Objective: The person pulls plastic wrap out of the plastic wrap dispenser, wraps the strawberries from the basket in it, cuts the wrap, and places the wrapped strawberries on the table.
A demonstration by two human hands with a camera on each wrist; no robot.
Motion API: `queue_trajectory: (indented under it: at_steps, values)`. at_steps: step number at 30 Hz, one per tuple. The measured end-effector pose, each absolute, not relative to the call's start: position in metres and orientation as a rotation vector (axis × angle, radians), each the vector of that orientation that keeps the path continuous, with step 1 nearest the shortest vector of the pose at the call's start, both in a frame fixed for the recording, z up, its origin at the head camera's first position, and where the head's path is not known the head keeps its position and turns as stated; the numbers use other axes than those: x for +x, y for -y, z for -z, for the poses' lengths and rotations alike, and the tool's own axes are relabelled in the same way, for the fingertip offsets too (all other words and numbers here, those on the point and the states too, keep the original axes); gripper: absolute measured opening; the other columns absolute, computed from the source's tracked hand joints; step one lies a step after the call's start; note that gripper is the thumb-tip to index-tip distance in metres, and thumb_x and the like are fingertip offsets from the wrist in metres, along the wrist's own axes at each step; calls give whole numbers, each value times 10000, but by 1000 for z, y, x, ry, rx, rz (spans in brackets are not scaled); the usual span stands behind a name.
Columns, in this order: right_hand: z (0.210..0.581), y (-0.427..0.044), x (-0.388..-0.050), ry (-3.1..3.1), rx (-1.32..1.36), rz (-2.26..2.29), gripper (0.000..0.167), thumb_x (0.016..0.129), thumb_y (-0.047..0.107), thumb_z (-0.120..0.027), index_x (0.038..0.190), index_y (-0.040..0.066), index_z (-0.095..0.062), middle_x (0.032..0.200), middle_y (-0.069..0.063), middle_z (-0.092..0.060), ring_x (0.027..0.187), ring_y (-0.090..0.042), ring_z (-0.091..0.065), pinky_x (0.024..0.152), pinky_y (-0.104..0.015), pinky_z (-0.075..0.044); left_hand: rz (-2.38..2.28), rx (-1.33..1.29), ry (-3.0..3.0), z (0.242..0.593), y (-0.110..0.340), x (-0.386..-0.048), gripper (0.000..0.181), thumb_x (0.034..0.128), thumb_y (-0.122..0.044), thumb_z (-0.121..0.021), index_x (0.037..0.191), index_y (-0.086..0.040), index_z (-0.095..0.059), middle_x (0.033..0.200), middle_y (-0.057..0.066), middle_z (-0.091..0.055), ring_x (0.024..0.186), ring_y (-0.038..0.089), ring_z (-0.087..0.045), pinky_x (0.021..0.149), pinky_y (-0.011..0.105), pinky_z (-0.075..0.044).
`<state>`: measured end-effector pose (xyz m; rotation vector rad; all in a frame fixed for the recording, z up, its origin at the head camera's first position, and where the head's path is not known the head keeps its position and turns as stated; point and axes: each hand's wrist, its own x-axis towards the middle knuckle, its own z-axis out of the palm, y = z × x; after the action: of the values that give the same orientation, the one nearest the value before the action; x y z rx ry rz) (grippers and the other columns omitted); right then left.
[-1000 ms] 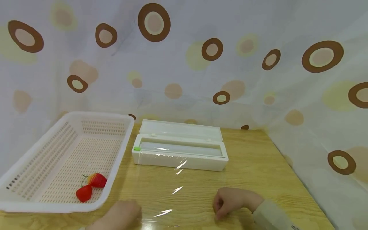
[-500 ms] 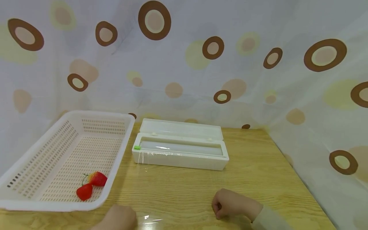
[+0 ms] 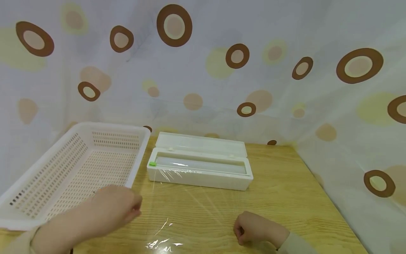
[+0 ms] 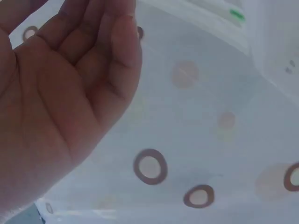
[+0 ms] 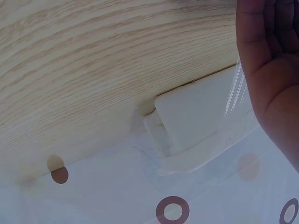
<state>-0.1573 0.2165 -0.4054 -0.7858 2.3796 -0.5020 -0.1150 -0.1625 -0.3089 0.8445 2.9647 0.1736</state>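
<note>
A sheet of clear cling film stretches from a white cling film dispenser box toward the table's near side, showing only by its glints and creases. The box's lid stands raised, with a white roll inside and a small green tab at its left end. My right hand rests low over the table, fingers curled, gripping the film's right side. My left hand is raised over the near right corner of the basket, fingers loosely curled; in the left wrist view no film shows in its palm.
A white perforated basket stands at the left; my left hand and forearm hide its near right corner. A patterned curtain hangs behind the wooden table and along its right side.
My left hand has risen from the table's near edge, up and forward, and now hides the strawberries in the basket. The film has gone slacker with new creases. My right hand stays put.
</note>
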Motion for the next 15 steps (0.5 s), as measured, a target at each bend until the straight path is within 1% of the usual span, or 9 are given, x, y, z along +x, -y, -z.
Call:
queue_trajectory:
  at_steps: [3, 6, 10, 13, 15]
  values:
    - [405, -216, -158, -2384, -787, 494, 172, 754, 41, -711, 625, 96, -611, 574, 154, -464, 528, 38, -380, 533, -141, -361, -141, 665, -2942, 293, 185, -142, 139, 828, -205, -668, 716, -169, -594, 642, -97, -527, 574, 77, -447, 538, 271, -403]
    - [406, -216, -160, -2380, -777, 500, 173, 754, 40, -706, 623, 97, -609, 570, 150, -464, 525, 34, -384, 532, -142, -360, -102, 580, -2872, 292, 209, -172, 76, 804, -162, -679, 783, -119, -619, 736, -47, -583, 643, 123, -498, 590, 325, -454]
    - [408, -216, -160, -2367, -757, 516, 163, 748, 34, -702, 622, 89, -613, 560, 145, -470, 514, 31, -391, 530, -141, -364, -136, 529, -2736, 313, 229, -199, 160, 765, -164, -720, 839, -68, -616, 822, 14, -606, 727, 173, -534, 661, 375, -491]
    - [409, -216, -158, -2350, -733, 530, 157, 746, 32, -698, 624, 85, -616, 555, 145, -474, 509, 29, -393, 526, -139, -361, -189, 458, -2629, 333, 236, -206, 237, 748, -176, -750, 887, -49, -607, 856, 43, -592, 762, 192, -527, 702, 385, -500]
    - [410, -216, -157, -2338, -717, 545, 156, 751, 29, -695, 625, 78, -617, 554, 144, -475, 507, 27, -392, 524, -138, -355, -194, 418, -2589, 344, 237, -207, 260, 740, -176, -759, 906, -54, -600, 863, 41, -581, 773, 192, -518, 717, 388, -496]
